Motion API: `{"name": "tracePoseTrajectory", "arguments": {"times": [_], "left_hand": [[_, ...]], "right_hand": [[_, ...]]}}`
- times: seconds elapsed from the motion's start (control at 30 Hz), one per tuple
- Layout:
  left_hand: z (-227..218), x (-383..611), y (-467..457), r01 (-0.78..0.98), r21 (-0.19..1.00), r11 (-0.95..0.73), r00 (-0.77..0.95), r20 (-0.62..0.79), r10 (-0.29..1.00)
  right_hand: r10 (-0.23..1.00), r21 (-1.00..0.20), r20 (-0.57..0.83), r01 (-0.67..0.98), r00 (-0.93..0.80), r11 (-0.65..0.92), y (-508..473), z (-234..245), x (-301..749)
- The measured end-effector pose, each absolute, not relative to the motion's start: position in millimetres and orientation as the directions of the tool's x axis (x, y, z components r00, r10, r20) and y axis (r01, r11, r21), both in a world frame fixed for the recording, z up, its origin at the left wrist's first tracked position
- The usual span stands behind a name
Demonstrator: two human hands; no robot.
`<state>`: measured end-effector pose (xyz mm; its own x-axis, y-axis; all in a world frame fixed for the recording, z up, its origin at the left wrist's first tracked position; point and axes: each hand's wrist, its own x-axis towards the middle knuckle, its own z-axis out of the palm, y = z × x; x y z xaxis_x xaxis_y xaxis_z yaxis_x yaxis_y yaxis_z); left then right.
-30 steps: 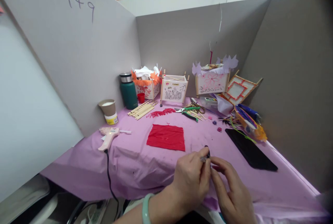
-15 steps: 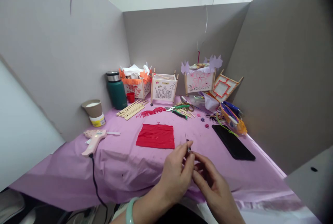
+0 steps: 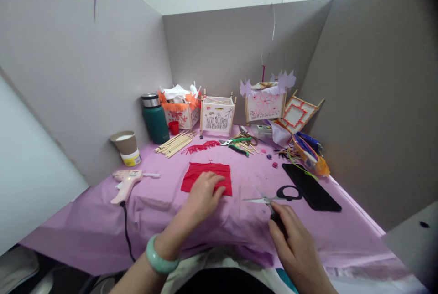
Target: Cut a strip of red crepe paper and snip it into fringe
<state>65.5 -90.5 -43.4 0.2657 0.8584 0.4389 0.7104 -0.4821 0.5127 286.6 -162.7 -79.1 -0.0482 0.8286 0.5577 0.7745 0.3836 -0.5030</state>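
Black-handled scissors (image 3: 264, 200) are in my right hand (image 3: 296, 239), which grips the lower handle at the front of the table. Their blades are spread and point to the left; the other handle loop sticks out toward the phone-like black slab (image 3: 310, 189). My left hand (image 3: 205, 196), a pale green bangle on its wrist, is over the front of a red sheet (image 3: 196, 173), of cloth or crepe paper. Its fingers are curved and apart, with nothing visible between them. Whether the fingertips touch the sheet I cannot tell.
Behind the sheet lie red fringe (image 3: 201, 147), bamboo sticks (image 3: 175, 143) and green-handled pliers (image 3: 237, 144). A pink glue gun (image 3: 126, 183) with a trailing cord, a cup (image 3: 123, 142) and a green bottle (image 3: 155, 123) stand left. Decorated lantern frames (image 3: 218, 116) line the back partition.
My hands, together before, have come apart. The left has moved left over the red sheet; the right is lower right, and the scissors, hardly visible in the hands before, now show spread.
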Motion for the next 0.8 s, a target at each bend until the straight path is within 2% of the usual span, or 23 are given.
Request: {"name": "tracePoseTrajectory", "arguments": {"times": [0.17,0.33,0.5,0.7,0.8], "left_hand": [[-52,62,-84,0.837,0.164,-0.523,0.439,0.37,0.819],[-66,72,-84,0.891,-0.007,-0.454,0.426,0.359,0.83],[-59,82,-89,0.879,-0.004,-0.477,0.437,0.406,0.803],[-46,84,-107,0.806,0.179,-0.564,0.487,0.343,0.803],[-59,71,-105,0.811,0.146,-0.567,0.502,0.323,0.802]], "right_hand": [[0.847,-0.421,0.515,0.822,-0.131,0.384,-160,-84,289],[0.833,-0.405,0.533,0.82,-0.148,0.404,-159,-89,289],[0.848,-0.411,0.516,0.831,-0.125,0.373,-158,-86,294],[0.893,-0.424,0.443,0.859,-0.081,0.288,-159,-79,304],[0.908,-0.42,0.414,0.87,-0.07,0.259,-160,-77,309]]}}
